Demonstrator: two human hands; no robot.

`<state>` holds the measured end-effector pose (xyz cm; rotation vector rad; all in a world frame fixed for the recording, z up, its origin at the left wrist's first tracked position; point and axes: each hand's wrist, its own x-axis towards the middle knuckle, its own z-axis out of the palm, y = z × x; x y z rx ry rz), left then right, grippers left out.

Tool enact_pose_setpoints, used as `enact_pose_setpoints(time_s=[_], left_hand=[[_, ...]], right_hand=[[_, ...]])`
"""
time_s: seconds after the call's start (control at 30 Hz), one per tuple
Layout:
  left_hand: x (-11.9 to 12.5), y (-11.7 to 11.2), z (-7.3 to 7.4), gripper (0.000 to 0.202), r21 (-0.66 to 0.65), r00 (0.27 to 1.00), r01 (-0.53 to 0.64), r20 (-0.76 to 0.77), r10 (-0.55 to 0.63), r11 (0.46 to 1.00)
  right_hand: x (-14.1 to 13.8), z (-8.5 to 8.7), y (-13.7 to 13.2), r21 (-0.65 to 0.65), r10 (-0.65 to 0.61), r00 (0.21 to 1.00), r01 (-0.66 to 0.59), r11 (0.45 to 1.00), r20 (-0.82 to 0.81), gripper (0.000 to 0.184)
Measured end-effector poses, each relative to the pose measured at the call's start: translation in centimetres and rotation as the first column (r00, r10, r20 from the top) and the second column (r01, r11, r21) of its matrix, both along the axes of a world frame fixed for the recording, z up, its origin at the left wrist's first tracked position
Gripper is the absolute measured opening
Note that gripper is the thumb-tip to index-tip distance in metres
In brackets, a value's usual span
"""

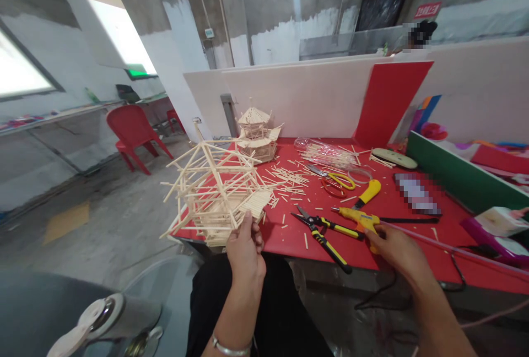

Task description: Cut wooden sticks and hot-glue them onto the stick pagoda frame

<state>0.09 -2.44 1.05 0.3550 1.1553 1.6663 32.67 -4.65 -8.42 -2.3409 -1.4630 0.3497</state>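
Wooden stick pavilions, two: unfinished frame (210,191) at left edge of red table (289,238), base pinched in left hand (244,249) fingers; finished pavilion (257,134) behind. One cutters (322,234), one scissors (336,180). One glue gun (359,218), right hand (397,248) fingers curled on grip.

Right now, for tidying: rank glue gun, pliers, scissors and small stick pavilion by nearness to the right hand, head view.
1. glue gun, at the right hand.
2. pliers, just left of it.
3. scissors, mid-table.
4. small stick pavilion, far back left.
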Motion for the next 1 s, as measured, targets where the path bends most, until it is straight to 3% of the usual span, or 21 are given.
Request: enact_pose_setpoints(time_s=[0.1, 0.2, 0.3, 0.37, 0.43, 0.53, 0.67, 0.73, 0.87, 1.0], left_hand=[[0.0, 0.1, 0.0, 0.039, -0.001, 1.000, -0.001, 0.000, 0.001, 1.000], [0.0, 0.1, -0.2, 0.040, -0.006, 1.000, -0.004, 0.009, 0.004, 1.000], [-0.1, 0.1, -0.2, 0.041, 0.001, 1.000, -0.005, 0.018, 0.005, 1.000], [-0.1, 0.0, -0.2, 0.041, 0.011, 1.000, 0.004, 0.019, -0.005, 1.000], [-0.1, 0.0, -0.2, 0.042, 0.016, 1.000, 0.008, 0.022, -0.009, 1.000], [-0.1, -0.1, -0.1, 0.041, -0.001, 1.000, 0.003, 0.031, -0.003, 1.000], [0.0, -0.2, -0.2, 0.039, -0.010, 0.999, 0.017, 0.031, -0.016, 1.000], [-0.1, -0.2, -0.3, 0.039, -0.001, 0.999, 0.029, 0.027, -0.029, 1.000], [-0.3, -0.2, -0.6, 0.039, 0.017, 1.000, 0.019, 0.020, -0.019, 1.000], [-0.6, -0.4, -0.6, 0.039, 0.002, 0.999, 0.040, 0.033, -0.040, 0.999]], right_hand=[[0.6, -0.4, 0.3, 0.003, 0.029, 0.990, -0.029, 1.000, -0.141, 0.038], [0.7, -0.7, 0.1, 0.067, -0.052, 0.948, 0.077, 0.995, -0.313, 0.037], [-0.2, -0.4, -0.6, 0.153, -0.112, 0.747, 0.277, 0.949, -0.656, 0.043], [-1.3, 0.3, -1.2, 0.219, -0.052, 0.605, 0.365, 0.905, -0.794, 0.051], [-2.6, 1.6, -1.8, 0.292, 0.017, 0.577, 0.387, 0.875, -0.817, 0.051], [-5.1, 4.2, -2.4, 0.373, 0.066, 0.638, 0.361, 0.854, -0.768, 0.048], [-9.4, 8.0, -2.5, 0.418, 0.039, 0.862, 0.205, 0.885, -0.506, 0.047], [-12.0, 9.5, -2.2, 0.457, 0.039, 0.917, 0.161, 0.875, -0.397, 0.048], [-16.7, 11.1, -0.7, 0.508, 0.137, 0.981, -0.050, 0.860, -0.137, 0.049], [-19.8, 11.5, 1.0, 0.552, 0.085, 0.969, -0.204, 0.809, 0.234, 0.041]])
